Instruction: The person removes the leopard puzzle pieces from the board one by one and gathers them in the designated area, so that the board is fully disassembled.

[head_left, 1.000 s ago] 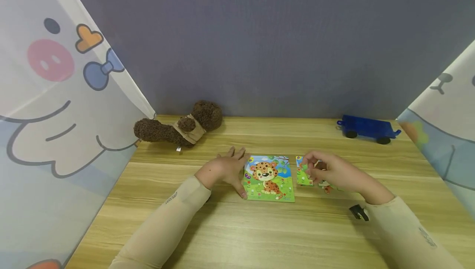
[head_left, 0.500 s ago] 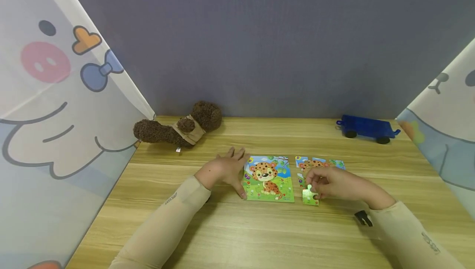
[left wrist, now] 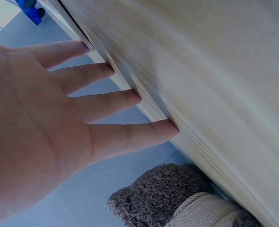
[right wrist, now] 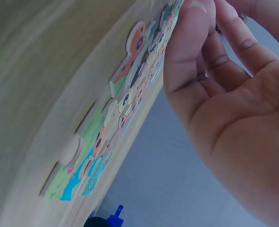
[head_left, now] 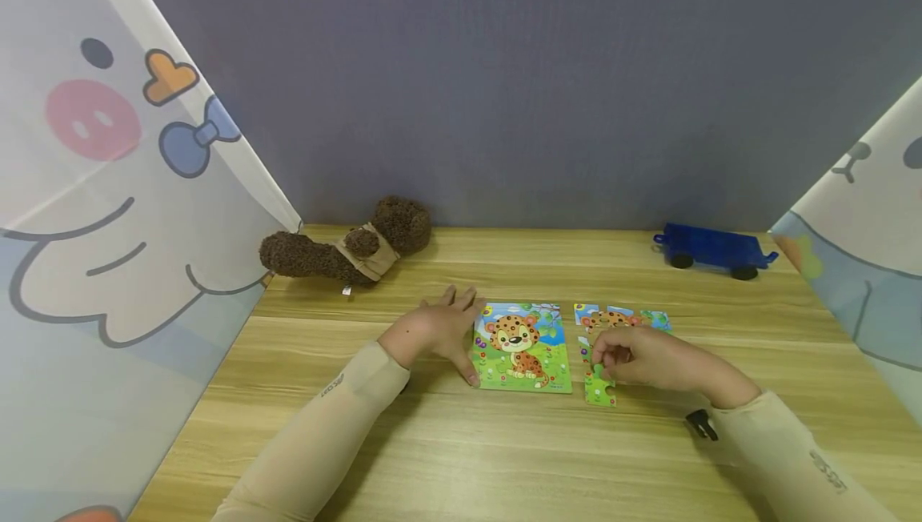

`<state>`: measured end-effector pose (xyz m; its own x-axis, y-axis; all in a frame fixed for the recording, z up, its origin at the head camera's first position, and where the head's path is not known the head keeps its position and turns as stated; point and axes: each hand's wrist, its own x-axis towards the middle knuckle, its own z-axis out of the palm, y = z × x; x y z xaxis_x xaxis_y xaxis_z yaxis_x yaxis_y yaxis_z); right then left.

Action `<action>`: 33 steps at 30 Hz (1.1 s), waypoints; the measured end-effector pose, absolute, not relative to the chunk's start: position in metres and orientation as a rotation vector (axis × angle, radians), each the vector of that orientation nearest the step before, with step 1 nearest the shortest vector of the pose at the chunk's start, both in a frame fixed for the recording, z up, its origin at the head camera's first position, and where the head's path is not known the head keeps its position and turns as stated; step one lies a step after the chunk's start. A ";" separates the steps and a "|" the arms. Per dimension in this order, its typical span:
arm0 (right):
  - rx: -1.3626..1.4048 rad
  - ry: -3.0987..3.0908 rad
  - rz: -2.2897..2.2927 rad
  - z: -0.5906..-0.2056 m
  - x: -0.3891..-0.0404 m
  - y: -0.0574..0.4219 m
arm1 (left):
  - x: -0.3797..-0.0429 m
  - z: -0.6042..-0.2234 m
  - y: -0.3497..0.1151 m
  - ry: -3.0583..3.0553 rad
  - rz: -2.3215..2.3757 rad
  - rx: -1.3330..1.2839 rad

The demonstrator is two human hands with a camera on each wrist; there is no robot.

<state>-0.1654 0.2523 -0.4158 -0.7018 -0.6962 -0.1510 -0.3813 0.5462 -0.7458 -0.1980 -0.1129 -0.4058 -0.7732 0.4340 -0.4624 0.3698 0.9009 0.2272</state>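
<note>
A square picture board point(head_left: 526, 346) of a spotted leopard cub lies flat on the table. Along its left edge rests my left hand point(head_left: 441, 334), fingers spread, thumb at the lower corner; the left wrist view shows that hand point(left wrist: 49, 104) with straight fingers, tips at the tabletop. To the board's right my right hand point(head_left: 644, 355) pinches a green jigsaw puzzle piece point(head_left: 599, 395) at its top, at the lower left of several other puzzle pieces point(head_left: 621, 316). My right hand hides part of these; the right wrist view shows a row of puzzle pieces point(right wrist: 94, 127) lying flat.
A brown teddy bear point(head_left: 399, 224) lies at the back left of the table point(head_left: 461, 458). At the back right stands a blue toy wagon point(head_left: 713, 248). A small black clip point(head_left: 701, 424) sits beside my right sleeve. A grey wall closes off the back.
My right hand has moved from the upper left of the loose pieces toward their lower left, bringing the green puzzle piece down with it. My left hand has stayed in place.
</note>
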 end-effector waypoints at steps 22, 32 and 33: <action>-0.885 2.370 -0.969 -0.417 -0.168 0.252 | -0.198 -0.408 -0.113 2.544 0.173 0.575; -0.966 2.430 -0.955 -0.412 -0.170 0.245 | -0.198 -0.406 -0.113 2.545 0.165 0.574; -0.960 2.432 -0.950 -0.411 -0.171 0.243 | -0.199 -0.405 -0.113 2.547 0.167 0.574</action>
<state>-0.1705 0.2435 -0.4109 -0.7055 -0.7042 -0.0796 -0.4639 0.5439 -0.6993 -0.1987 -0.1129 -0.4055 -0.7754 0.4302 -0.4622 0.3663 0.9027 0.2257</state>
